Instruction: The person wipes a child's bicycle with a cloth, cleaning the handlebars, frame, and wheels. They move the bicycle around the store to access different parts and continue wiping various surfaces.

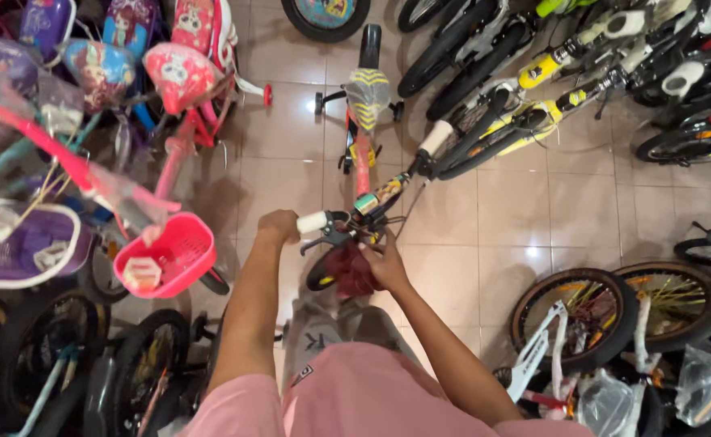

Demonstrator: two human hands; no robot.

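Pink plastic marks the left of the view: a pink basket [168, 252] hangs on a child's bicycle at the left edge of the tiled floor [525, 210], with a white-rimmed purple basket [22, 243] further left and pink and purple padded seats [179, 74] above them. These crowded bicycles stand just beside our left arm and close off that side. Moving right, we see the left hand [279, 226] clenched around the white grip [313, 222] at the near end of the handlebar [372, 206] of a small red bicycle [359, 154], which stands on the middle of the floor, pointing away from us. Its seat [368, 95] is wrapped in clear film with yellow and black stripes, and small training wheels [318, 102] show at its rear. The right hand [386, 260] rests at the stem below the handlebar, touching a dark red part [351, 271]; whether its fingers grip anything we cannot tell, since the hand hides them. Further right, larger bicycles with yellow frames [525, 121] lean in a row along the upper right edge of the floor, their white grips near the small bicycle's handlebar. At the lower right corner, two spoked wheels [578, 316] and a plastic-wrapped white frame [533, 356] lie near our right arm.
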